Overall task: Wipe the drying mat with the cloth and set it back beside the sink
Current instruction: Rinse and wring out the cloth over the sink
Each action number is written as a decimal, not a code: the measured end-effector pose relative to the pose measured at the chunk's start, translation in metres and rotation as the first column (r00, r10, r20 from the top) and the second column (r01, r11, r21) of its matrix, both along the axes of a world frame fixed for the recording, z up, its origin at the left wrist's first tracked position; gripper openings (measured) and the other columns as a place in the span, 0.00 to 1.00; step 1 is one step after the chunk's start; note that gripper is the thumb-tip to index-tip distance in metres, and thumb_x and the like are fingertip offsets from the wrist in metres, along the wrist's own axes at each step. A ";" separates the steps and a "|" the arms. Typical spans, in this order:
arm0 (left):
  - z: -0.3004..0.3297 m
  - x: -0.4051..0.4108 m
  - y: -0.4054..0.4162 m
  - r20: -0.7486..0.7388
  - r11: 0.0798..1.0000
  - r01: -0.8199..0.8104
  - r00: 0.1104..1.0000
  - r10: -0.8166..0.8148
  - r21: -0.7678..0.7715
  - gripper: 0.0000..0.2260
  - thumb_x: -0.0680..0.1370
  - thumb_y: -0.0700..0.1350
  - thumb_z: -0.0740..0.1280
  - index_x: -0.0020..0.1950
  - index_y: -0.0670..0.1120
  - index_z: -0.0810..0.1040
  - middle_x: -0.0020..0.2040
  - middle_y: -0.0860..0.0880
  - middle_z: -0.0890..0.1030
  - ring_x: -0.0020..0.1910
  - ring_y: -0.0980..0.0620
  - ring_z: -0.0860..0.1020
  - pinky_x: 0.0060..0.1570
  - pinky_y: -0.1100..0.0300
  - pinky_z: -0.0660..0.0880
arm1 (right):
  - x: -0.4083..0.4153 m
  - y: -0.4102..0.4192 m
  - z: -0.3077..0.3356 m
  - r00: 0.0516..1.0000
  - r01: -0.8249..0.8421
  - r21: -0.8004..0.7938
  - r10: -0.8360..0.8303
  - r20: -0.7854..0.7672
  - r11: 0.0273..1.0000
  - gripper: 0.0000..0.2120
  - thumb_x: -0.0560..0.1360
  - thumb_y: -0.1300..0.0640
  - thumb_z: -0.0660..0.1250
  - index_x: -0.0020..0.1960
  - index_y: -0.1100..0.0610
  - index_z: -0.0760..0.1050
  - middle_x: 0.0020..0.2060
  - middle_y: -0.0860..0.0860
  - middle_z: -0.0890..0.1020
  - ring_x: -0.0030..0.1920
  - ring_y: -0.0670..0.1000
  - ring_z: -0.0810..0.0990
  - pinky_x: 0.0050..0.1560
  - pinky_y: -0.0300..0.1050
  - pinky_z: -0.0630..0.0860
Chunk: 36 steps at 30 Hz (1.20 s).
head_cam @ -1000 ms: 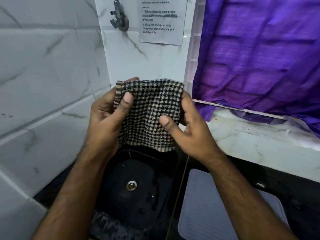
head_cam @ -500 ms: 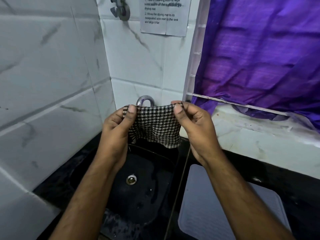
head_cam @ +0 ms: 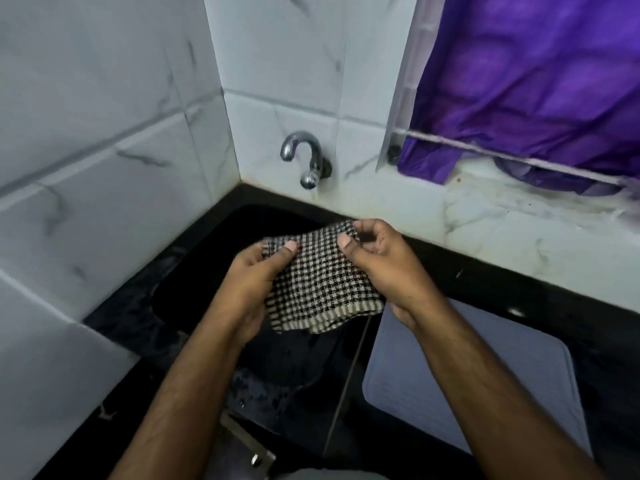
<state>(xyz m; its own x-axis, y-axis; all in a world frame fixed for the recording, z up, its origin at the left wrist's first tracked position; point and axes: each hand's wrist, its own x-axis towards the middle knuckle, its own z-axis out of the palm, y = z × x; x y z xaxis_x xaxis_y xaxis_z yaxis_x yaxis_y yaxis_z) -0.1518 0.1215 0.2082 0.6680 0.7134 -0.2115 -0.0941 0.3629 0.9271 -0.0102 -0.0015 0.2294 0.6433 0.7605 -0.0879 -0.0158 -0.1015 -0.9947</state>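
Head view: left hand (head_cam: 249, 289), right hand (head_cam: 384, 268) pinch cloth (head_cam: 318, 282) over sink (head_cam: 207, 271); mat (head_cam: 467, 386) beside, tap (head_cam: 306, 161) behind.

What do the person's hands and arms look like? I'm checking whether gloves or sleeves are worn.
Both are bare: the left hand and right hand wear no gloves, rings or watch. No sleeve shows on either forearm up to the frame's lower edge. Fingernails are short and unpainted.
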 end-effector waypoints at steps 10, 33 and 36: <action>-0.115 -0.075 -0.017 -0.346 0.886 0.148 0.883 -0.319 -0.440 0.20 0.75 0.43 0.72 0.62 0.33 0.80 0.61 0.32 0.81 0.56 0.37 0.82 0.58 0.45 0.80 | -0.034 -0.045 -0.135 0.823 -0.492 -0.413 0.564 0.067 0.767 0.30 0.73 0.56 0.77 0.72 0.46 0.72 0.64 0.45 0.77 0.65 0.44 0.77 0.67 0.53 0.74; -0.160 -0.078 -0.115 -0.825 0.901 0.433 0.498 -0.269 -0.033 0.16 0.70 0.61 0.76 0.43 0.48 0.83 0.33 0.53 0.82 0.30 0.64 0.77 0.29 0.72 0.68 | 0.002 -0.076 -0.194 0.744 -0.570 -0.550 0.667 -0.030 0.611 0.23 0.74 0.42 0.72 0.66 0.43 0.70 0.55 0.44 0.82 0.52 0.43 0.82 0.54 0.51 0.80; -0.175 -0.071 -0.117 -0.954 0.843 0.529 0.290 -0.070 0.099 0.22 0.74 0.67 0.68 0.56 0.50 0.81 0.47 0.49 0.80 0.41 0.56 0.78 0.38 0.66 0.68 | -0.010 -0.054 -0.215 0.681 -0.389 -0.685 0.693 0.236 0.616 0.21 0.77 0.45 0.70 0.67 0.49 0.70 0.61 0.46 0.76 0.58 0.47 0.77 0.56 0.48 0.75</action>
<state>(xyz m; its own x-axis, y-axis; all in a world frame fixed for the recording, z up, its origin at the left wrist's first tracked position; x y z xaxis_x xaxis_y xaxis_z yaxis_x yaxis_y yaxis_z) -0.2232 0.0042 0.0329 0.4028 0.6674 -0.6263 0.9039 -0.1824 0.3869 -0.0199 -0.0560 0.0140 0.1966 0.8813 -0.4298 0.6461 -0.4462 -0.6192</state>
